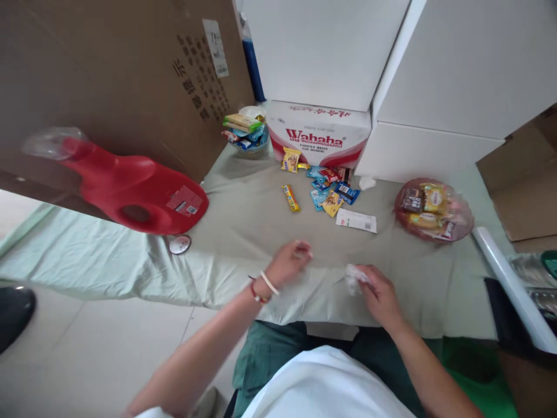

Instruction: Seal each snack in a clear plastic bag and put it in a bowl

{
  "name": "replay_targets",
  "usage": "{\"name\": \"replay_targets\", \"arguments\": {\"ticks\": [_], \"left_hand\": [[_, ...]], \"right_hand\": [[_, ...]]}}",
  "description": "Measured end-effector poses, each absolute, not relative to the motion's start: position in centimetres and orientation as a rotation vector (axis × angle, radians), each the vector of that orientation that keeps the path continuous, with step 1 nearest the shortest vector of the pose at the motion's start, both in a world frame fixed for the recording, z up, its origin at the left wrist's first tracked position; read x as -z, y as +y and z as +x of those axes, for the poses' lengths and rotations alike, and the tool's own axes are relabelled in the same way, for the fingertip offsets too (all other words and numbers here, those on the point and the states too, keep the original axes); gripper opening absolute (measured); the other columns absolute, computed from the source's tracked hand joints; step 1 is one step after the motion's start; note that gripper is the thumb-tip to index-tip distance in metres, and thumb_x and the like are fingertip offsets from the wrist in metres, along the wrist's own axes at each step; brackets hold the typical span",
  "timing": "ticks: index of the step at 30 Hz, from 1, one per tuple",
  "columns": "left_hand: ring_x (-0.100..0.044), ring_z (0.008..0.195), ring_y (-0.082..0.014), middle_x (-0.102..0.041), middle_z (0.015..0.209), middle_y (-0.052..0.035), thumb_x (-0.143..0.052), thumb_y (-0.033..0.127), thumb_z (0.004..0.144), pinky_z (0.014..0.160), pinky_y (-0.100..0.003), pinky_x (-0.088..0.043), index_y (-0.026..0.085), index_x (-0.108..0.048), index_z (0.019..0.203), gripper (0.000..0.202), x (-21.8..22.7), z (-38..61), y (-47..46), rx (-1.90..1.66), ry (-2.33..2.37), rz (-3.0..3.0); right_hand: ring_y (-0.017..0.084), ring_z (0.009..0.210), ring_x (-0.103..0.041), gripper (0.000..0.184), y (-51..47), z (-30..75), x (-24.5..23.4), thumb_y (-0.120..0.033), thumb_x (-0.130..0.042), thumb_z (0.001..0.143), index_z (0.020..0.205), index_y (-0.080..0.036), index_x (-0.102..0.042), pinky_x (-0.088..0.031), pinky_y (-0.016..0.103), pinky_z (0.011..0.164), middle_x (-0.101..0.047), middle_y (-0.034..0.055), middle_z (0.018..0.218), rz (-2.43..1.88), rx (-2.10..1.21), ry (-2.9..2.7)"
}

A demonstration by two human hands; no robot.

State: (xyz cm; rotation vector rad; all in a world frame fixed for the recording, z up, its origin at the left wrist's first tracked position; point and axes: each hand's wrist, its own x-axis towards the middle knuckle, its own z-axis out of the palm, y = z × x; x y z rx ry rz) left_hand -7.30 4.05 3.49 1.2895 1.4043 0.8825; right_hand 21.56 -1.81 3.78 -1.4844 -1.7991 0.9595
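My right hand is closed on a crumpled white tissue, held just over the front part of the cloth-covered table. To its left, my left hand hovers, slightly blurred, with loosely curled fingers, a gap between thumb and fingers, and nothing visible in it. A white flat packet lies beyond the hands. Behind that is a loose pile of blue, red and yellow snack packets. A narrow yellow wrapped stick lies apart on the left, and a yellow packet leans on the Wahaha carton.
A red detergent jug lies on the left near a round badge. A filled snack bowl stands at the back left. On the right are a reddish bowl of snacks and a white roll. A crumpled white piece lies near the white cabinet.
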Motion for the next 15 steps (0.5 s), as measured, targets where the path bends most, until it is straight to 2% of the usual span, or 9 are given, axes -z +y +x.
{"name": "replay_targets", "arguments": {"ticks": [2, 5, 7, 9, 11, 13, 15], "left_hand": [[-0.068, 0.084, -0.0203, -0.074, 0.087, -0.0054, -0.069, 0.033, 0.084, 0.085, -0.035, -0.055, 0.02, -0.07, 0.088, 0.013, -4.5, -12.3, 9.3, -0.859, 1.716, 1.531], [-0.071, 0.097, -0.0221, -0.073, 0.102, -0.0107, -0.053, 0.025, 0.093, 0.094, -0.04, -0.054, 0.01, -0.067, 0.104, 0.023, -6.6, -18.3, 18.3, -0.718, 2.123, 1.894], [-0.067, 0.121, -0.0295, -0.067, 0.125, -0.0161, -0.052, 0.019, 0.095, 0.106, -0.049, -0.049, 0.006, -0.063, 0.119, 0.029, -7.7, -20.3, 23.9, -0.721, 2.154, 1.985], [-0.06, 0.135, -0.0377, -0.064, 0.135, -0.0161, -0.06, 0.014, 0.091, 0.113, -0.058, -0.044, 0.011, -0.061, 0.122, 0.031, -8.3, -20.7, 28.3, -0.706, 2.183, 2.044], [-0.054, 0.141, -0.0388, -0.064, 0.135, -0.0134, -0.064, 0.017, 0.091, 0.119, -0.062, -0.036, 0.013, -0.061, 0.119, 0.029, -8.0, -20.5, 31.2, -0.688, 2.233, 2.065], [-0.054, 0.14, -0.0342, -0.065, 0.133, -0.0111, -0.061, 0.027, 0.097, 0.123, -0.063, -0.03, 0.012, -0.062, 0.11, 0.02, -7.4, -20.3, 32.7, -0.681, 2.293, 2.057], [-0.056, 0.136, -0.0297, -0.068, 0.128, -0.0091, -0.053, 0.034, 0.102, 0.124, -0.063, -0.028, 0.011, -0.063, 0.097, 0.025, -6.7, -20.5, 33.1, -0.682, 2.337, 2.048]], "right_hand": [[0.031, 0.103, -0.074, 0.032, -2.0, 24.5, -3.7, -0.048, -0.055, 0.097, 0.117, -0.031, -0.074, -0.06, 0.046, 0.092, -0.076, 0.0102, 0.112, -1.622, -0.8, -1.743], [0.033, 0.1, -0.076, 0.032, -2.8, 29.5, -3.0, -0.055, -0.056, 0.093, 0.112, -0.036, -0.074, -0.062, 0.048, 0.09, -0.078, 0.008, 0.11, -1.808, -0.622, -1.714], [0.035, 0.096, -0.077, 0.033, -3.7, 32.3, -2.4, -0.057, -0.057, 0.09, 0.109, -0.038, -0.075, -0.064, 0.05, 0.085, -0.079, 0.0065, 0.108, -1.899, -0.522, -1.702], [0.036, 0.093, -0.078, 0.033, -4.7, 34.4, -1.7, -0.058, -0.057, 0.088, 0.107, -0.038, -0.075, -0.065, 0.051, 0.081, -0.08, 0.0056, 0.106, -1.969, -0.438, -1.684], [0.036, 0.091, -0.079, 0.033, -5.6, 35.7, -1.1, -0.057, -0.056, 0.087, 0.106, -0.038, -0.075, -0.066, 0.051, 0.079, -0.081, 0.0053, 0.104, -2.018, -0.378, -1.669], [0.036, 0.09, -0.08, 0.033, -6.1, 36.4, -0.6, -0.056, -0.056, 0.087, 0.107, -0.038, -0.076, -0.066, 0.05, 0.076, -0.081, 0.005, 0.104, -2.026, -0.371, -1.681], [0.035, 0.091, -0.08, 0.033, -6.3, 36.8, -0.1, -0.054, -0.058, 0.087, 0.11, -0.04, -0.076, -0.067, 0.049, 0.076, -0.081, 0.0043, 0.107, -1.993, -0.414, -1.728]]}}
